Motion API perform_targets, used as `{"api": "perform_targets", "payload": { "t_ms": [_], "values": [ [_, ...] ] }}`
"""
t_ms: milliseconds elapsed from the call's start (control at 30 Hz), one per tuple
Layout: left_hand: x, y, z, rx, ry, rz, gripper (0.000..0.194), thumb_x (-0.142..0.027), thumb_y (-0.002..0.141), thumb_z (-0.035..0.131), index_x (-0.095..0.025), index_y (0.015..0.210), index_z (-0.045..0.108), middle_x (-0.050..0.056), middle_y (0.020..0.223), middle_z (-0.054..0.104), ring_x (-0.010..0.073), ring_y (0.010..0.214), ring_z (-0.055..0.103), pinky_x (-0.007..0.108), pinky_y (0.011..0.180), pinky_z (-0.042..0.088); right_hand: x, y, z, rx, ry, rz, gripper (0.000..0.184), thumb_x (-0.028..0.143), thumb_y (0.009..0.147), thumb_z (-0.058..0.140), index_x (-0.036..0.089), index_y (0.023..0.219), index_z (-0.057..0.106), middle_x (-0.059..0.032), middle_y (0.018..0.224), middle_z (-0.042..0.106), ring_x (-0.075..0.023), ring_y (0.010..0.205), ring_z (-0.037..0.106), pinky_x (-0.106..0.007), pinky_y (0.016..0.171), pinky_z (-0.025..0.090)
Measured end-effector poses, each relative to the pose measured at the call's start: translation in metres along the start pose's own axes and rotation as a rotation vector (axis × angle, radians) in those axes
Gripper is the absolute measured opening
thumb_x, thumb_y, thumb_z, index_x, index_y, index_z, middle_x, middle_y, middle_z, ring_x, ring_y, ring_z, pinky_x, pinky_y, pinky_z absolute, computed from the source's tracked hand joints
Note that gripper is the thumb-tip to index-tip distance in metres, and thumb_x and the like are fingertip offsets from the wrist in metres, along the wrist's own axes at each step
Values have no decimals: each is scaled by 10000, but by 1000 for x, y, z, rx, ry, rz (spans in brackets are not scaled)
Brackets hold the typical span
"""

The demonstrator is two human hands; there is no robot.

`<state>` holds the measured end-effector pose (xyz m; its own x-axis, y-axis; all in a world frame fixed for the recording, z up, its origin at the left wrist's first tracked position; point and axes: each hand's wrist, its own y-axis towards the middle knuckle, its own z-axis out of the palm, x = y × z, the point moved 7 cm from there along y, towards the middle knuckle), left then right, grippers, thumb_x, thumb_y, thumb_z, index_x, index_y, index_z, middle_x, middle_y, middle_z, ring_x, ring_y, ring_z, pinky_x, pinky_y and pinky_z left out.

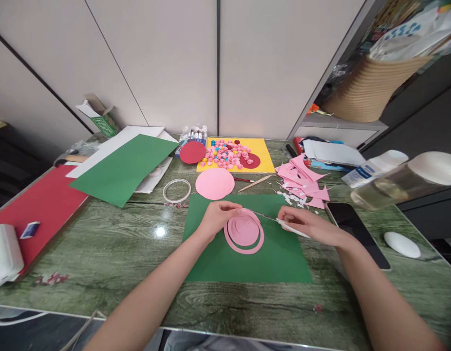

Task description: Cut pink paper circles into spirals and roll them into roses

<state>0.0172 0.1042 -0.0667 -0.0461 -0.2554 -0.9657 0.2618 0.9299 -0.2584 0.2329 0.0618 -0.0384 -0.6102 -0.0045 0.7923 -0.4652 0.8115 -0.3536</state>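
My left hand point(218, 219) pinches the upper edge of a pink paper spiral point(243, 231), its thumb and fingers closed at the rim. The spiral has a loose outer ring point(245, 250) around coiled inner rounds and lies over a green sheet point(247, 270). To its right, my right hand point(302, 224) is closed on a slim tool with a white handle point(294, 229). The tool's thin, greyish front part point(264, 215) points left toward my left fingertips. Whether its tip touches the paper, I cannot tell.
Pink paper circles point(214, 184) and a roll of tape point(177, 190) lie beyond the green sheet. Small paper roses point(227, 153) cover a yellow sheet point(265, 151). Pink scraps point(302, 180), a phone point(357, 234), a mouse point(402, 244) and a bottle point(379, 192) are at right.
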Motion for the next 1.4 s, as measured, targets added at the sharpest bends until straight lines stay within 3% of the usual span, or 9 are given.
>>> {"api": "perform_targets", "payload": {
  "t_ms": [333, 767, 833, 900, 933, 1100, 1267, 1400],
  "values": [
    [0, 1, -1, -10, -14, -4, 274, -336, 600, 743, -153, 803, 729, 84, 867, 717, 174, 764, 622, 278, 722, 459, 2, 1, -2, -84, -88, -4, 292, 507, 856, 448, 222, 850, 509, 33, 633, 435, -131, 582, 375, -248, 532, 275],
    [0, 1, -1, -9, -17, -7, 275, -336, 598, 743, -156, 806, 731, 84, 872, 718, 176, 775, 621, 281, 738, 454, -6, 3, -21, -373, -202, 17, 216, 451, 846, 467, 237, 819, 481, 13, 671, 516, -165, 612, 456, -278, 576, 325],
    [-1, 1, -1, -10, -15, -7, 275, -336, 598, 743, -155, 805, 730, 83, 873, 717, 175, 772, 620, 282, 737, 454, -17, 2, -33, -513, -74, 43, 231, 467, 797, 536, 240, 803, 493, 9, 663, 526, -168, 601, 452, -288, 576, 328],
    [0, 1, -1, -10, -13, -7, 277, -341, 596, 743, -156, 803, 729, 82, 872, 717, 175, 768, 620, 282, 733, 455, -31, -2, -48, -690, 196, 50, 274, 494, 740, 590, 243, 771, 483, 7, 650, 512, -167, 585, 432, -293, 559, 334],
    [0, 0, -1, -10, -12, -7, 278, -342, 596, 743, -157, 802, 729, 82, 873, 717, 175, 767, 620, 282, 731, 455, -36, -3, -52, -715, 276, 46, 288, 521, 752, 554, 247, 765, 465, 7, 641, 492, -167, 574, 427, -297, 545, 344],
    [0, 0, -1, -9, 0, -1, 273, -342, 598, 739, -159, 801, 727, 80, 869, 717, 176, 763, 623, 280, 721, 461, -37, -4, -60, -640, 527, -19, 336, 551, 842, 335, 260, 722, 452, -28, 683, 484, -203, 639, 480, -370, 603, 425],
    [-2, 1, -1, 1, 40, 26, 272, -348, 627, 719, -154, 816, 720, 86, 880, 717, 181, 772, 633, 284, 723, 471, -35, -2, -50, -519, 931, -33, 342, 542, 850, 331, 269, 773, 521, -51, 760, 519, -229, 734, 493, -427, 712, 429],
    [-5, 0, 4, 42, 115, 85, 264, -336, 669, 687, -146, 850, 707, 95, 884, 716, 195, 791, 644, 292, 723, 486, -40, -4, -60, -664, 780, -55, 329, 537, 854, 324, 270, 780, 502, -50, 769, 510, -227, 765, 502, -413, 712, 437]
  ]
}}
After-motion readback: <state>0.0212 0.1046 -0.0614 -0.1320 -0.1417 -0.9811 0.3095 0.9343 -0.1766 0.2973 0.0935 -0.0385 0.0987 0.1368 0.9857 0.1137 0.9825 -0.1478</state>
